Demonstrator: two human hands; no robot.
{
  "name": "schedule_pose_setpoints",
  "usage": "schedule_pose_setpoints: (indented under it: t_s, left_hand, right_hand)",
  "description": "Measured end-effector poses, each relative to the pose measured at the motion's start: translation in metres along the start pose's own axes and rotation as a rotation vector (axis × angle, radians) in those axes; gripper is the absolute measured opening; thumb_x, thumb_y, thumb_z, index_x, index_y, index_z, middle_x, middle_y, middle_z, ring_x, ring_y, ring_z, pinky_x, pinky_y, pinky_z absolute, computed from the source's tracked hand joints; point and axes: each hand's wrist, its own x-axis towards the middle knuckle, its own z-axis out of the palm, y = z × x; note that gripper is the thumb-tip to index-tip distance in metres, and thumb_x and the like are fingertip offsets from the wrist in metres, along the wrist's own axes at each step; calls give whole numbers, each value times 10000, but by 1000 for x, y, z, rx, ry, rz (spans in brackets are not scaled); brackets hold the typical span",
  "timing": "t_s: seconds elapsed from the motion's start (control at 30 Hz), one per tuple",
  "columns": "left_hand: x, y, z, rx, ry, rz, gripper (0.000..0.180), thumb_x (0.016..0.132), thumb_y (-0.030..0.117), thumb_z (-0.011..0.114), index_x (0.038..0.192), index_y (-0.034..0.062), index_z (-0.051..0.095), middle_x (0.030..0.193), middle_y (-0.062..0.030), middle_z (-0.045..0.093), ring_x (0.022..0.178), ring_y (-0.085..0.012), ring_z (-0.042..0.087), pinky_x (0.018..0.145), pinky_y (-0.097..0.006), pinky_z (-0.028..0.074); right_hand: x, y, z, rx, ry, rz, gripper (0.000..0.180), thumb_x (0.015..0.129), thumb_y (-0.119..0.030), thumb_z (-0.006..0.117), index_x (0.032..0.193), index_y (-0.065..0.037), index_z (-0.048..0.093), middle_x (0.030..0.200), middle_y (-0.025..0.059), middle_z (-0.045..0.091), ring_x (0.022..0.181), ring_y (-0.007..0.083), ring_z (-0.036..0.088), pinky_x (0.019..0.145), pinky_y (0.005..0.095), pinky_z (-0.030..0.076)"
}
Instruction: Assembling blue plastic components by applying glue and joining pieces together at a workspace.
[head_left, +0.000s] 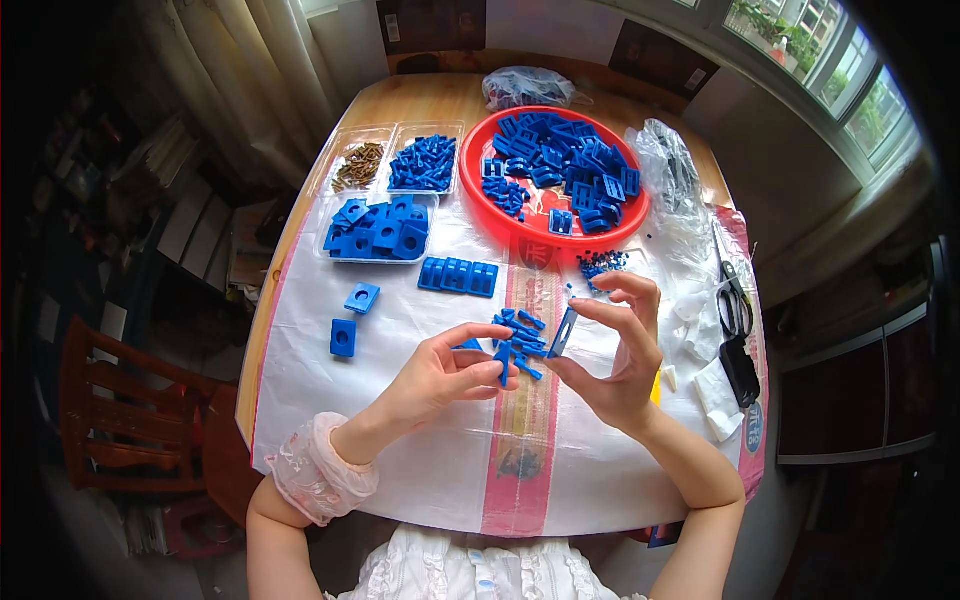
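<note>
While the right hand (pixel 615 345) is pinching a blue slotted plate (pixel 562 332) upright, the left hand (pixel 450 372) is gripping a small blue peg (pixel 502 358) beside it, over the loose peg pile (pixel 520 338), presumably for quick reach.

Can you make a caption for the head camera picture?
Two hands hold small blue parts over a table.

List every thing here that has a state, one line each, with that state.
left hand: pinching a small blue pin
right hand: holding a flat blue slotted piece upright
red tray: heaped with blue parts
clear trays: filled, lidless
scissors: lying closed
two blue square blocks: loose on the sheet
</note>
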Motion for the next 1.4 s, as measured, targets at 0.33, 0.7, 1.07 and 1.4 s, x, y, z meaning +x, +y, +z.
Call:
schedule_pose_setpoints:
  t_s: [0.33,0.7,1.07,1.4]
  left_hand:
    - [0,-11,-3,141,-27,106,428,856,92,714,1252,45,558,1025,-122,688,936,-154,675,806,-289,577]
    - [3,-10,-7,-281,-127,-21,456,951,174,596,1367,64,445,1216,-103,610,1140,-160,587,997,-325,484]
    - [5,-21,0,-572,-203,-122,428,1003,181,489,1411,97,390,1289,-82,544,1189,-167,544,1053,-319,452]
    - [6,-26,7,-635,-198,-153,417,1018,187,453,1419,105,377,1292,-72,538,1197,-164,536,1037,-316,457]
  right_hand:
    - [0,7,1,41,-65,34,526,584,-214,878,1067,-130,687,1165,94,514,1112,251,451,871,398,358]
    - [7,-10,-3,-88,-169,11,512,597,-185,870,1075,-140,694,1172,88,517,1127,286,439,925,411,371]
    - [-1,-31,3,-305,-326,-62,445,667,-213,803,1079,-120,663,1208,93,509,1202,321,416,960,443,339]
    - [2,-41,-4,-364,-433,-58,490,664,-209,784,1119,-94,646,1241,109,486,1242,327,394,982,487,323]
